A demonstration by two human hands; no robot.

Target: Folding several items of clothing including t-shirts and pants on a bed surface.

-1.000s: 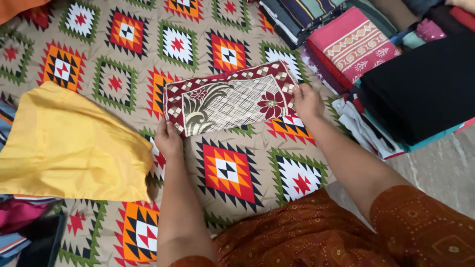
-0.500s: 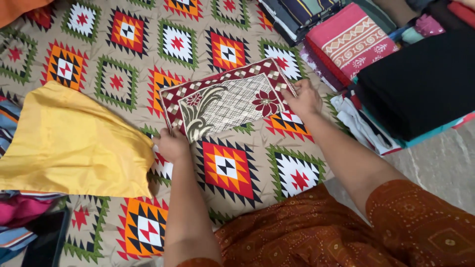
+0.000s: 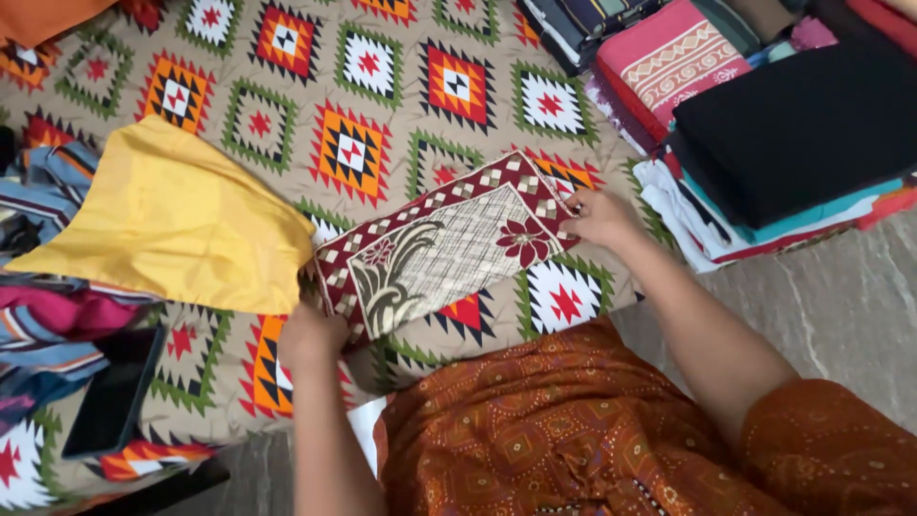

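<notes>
The folded maroon cloth (image 3: pixel 444 253) lies tilted on the patterned bedsheet (image 3: pixel 363 143), stretched between both hands. The left hand (image 3: pixel 310 339) is clamped on its lower left corner; the right hand (image 3: pixel 597 218) pinches its right edge. A yellow cloth (image 3: pixel 172 220) lies just beside.

Even, soft daylight, source direction unclear; shadows faint, thin under the yellow cloth (image 3: pixel 172 225) edge. No glare. Focus moderately sharp, slightly soft at the left hand (image 3: pixel 310 336), possibly motion blur. Black folded fabric (image 3: pixel 798 124) shows little detail
</notes>
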